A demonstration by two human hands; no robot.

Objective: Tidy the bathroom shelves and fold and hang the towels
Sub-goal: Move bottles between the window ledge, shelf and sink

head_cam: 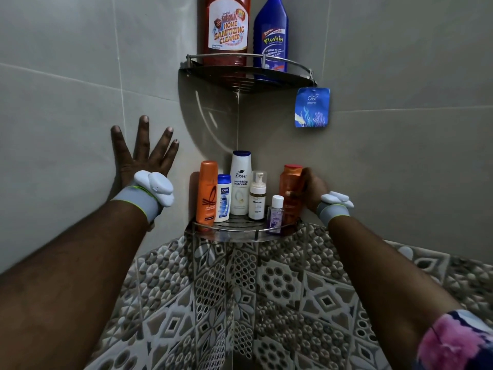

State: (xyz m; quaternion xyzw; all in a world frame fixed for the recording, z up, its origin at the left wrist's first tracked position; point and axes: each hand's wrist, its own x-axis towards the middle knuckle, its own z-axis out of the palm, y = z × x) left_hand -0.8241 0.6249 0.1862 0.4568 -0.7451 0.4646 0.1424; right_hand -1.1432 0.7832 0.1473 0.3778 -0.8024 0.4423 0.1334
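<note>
Closest to me, a pink-and-blue floral sleeve [453, 343] covers the person's right upper arm, and both bare forearms reach out over the grey-and-white patterned relief tiles [266, 303]. Each wrist wears a grey band with a white plastic pod, one on the left [153, 193] and one on the right [334, 205].

The left hand [141, 153] lies flat against the grey tiled wall [66, 76], fingers straight and spread, holding nothing. The right hand [312, 190] is wrapped round the orange bottle with a red cap [290, 182], which stands at the right end of the lower chrome wire corner shelf [234, 232].

Along that shelf, left to right, stand a tall orange spray bottle [206, 193], a small white-and-blue shampoo bottle [222, 198], a tall white body wash bottle [240, 182] at the back, a white foam pump bottle [257, 198] and a small clear bottle with a white cap [275, 214] just in front of the held one. All are upright and close together.

Higher in the corner, the upper chrome wire corner shelf [248, 81] carries a large red cleaner bottle [226, 28] and, beside it, a blue toilet cleaner bottle [270, 38]. A blue air freshener sachet [312, 106] hangs from its right end.
</note>
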